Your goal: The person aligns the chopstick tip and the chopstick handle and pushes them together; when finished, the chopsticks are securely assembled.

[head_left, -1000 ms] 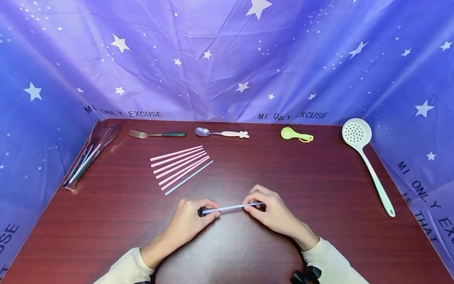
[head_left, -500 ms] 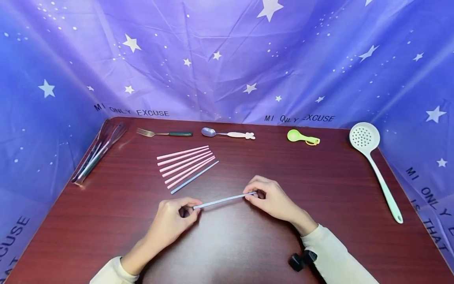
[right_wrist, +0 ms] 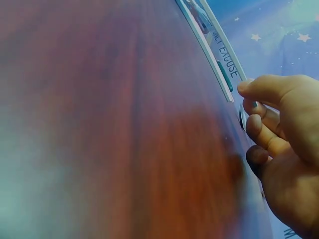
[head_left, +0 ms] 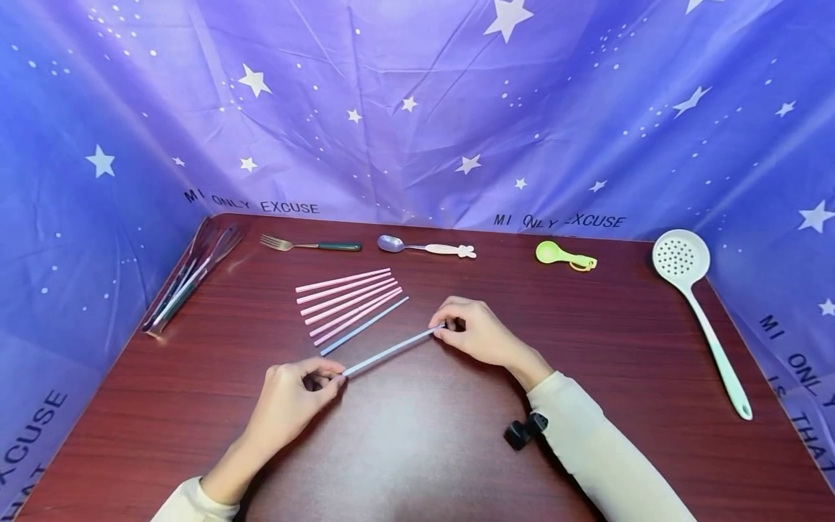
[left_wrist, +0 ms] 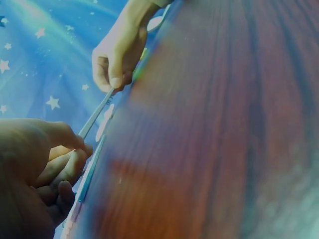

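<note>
A pale blue straw (head_left: 388, 353) is held slantwise above the table, its right end farther back. My left hand (head_left: 290, 399) pinches its near end between thumb and fingertips. The far end is pinched by my right hand (head_left: 483, 333). In the left wrist view the held straw (left_wrist: 94, 119) spans the gap between both hands. Just behind it, a second blue straw (head_left: 365, 325) lies on the table. Beyond that, several pink straws (head_left: 343, 280) lie side by side in a fanned row.
Along the back lie a fork (head_left: 310, 246), a spoon (head_left: 427, 249) and green measuring spoons (head_left: 566, 256). A slotted skimmer (head_left: 711, 326) lies at the right edge. At the left edge is a clear pouch (head_left: 189, 279) of utensils. Starry cloth (head_left: 417, 145) hangs around the table (head_left: 457, 464).
Both hands have carried the blue straw left and back towards the straws on the table. The left hand has slid outward to its end, so more of it shows. The head view has shifted slightly.
</note>
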`<state>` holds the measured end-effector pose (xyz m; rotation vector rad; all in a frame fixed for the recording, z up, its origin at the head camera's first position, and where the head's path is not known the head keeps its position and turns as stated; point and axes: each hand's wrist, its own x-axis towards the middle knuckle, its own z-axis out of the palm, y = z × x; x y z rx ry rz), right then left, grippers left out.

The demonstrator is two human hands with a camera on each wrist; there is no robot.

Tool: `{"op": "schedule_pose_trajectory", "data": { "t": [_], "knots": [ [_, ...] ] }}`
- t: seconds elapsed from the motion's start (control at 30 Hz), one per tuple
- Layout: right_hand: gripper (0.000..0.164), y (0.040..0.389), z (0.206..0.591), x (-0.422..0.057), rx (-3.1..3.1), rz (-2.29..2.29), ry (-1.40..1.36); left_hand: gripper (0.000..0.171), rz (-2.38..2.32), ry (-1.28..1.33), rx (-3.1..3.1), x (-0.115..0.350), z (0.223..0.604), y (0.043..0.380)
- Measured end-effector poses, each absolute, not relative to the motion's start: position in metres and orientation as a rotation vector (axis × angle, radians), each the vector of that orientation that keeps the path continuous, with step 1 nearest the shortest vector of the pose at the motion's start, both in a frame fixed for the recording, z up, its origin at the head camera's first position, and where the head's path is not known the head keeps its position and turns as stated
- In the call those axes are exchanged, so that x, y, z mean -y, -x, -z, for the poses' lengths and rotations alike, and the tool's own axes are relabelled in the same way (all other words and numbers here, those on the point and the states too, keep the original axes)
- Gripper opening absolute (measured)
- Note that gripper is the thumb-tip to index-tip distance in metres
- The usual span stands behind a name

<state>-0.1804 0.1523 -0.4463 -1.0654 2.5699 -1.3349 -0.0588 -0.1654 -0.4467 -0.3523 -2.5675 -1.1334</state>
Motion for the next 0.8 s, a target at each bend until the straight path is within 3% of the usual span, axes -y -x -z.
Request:
{"op": "schedule_pose_trajectory", "data": {
  "t": [0.4, 0.8],
  "knots": [
    [0.006, 0.2, 0.449, -0.134, -2.558, 1.308, 1.021, 0.022, 1.047, 0.19, 2.548, 0.175, 0.453, 0.066],
    [0.006, 0.216, 0.45, -0.122, -2.591, 1.234, 1.006, 0.022, 1.009, 0.226, 2.49, 0.183, 0.461, 0.069]
  ]
}}
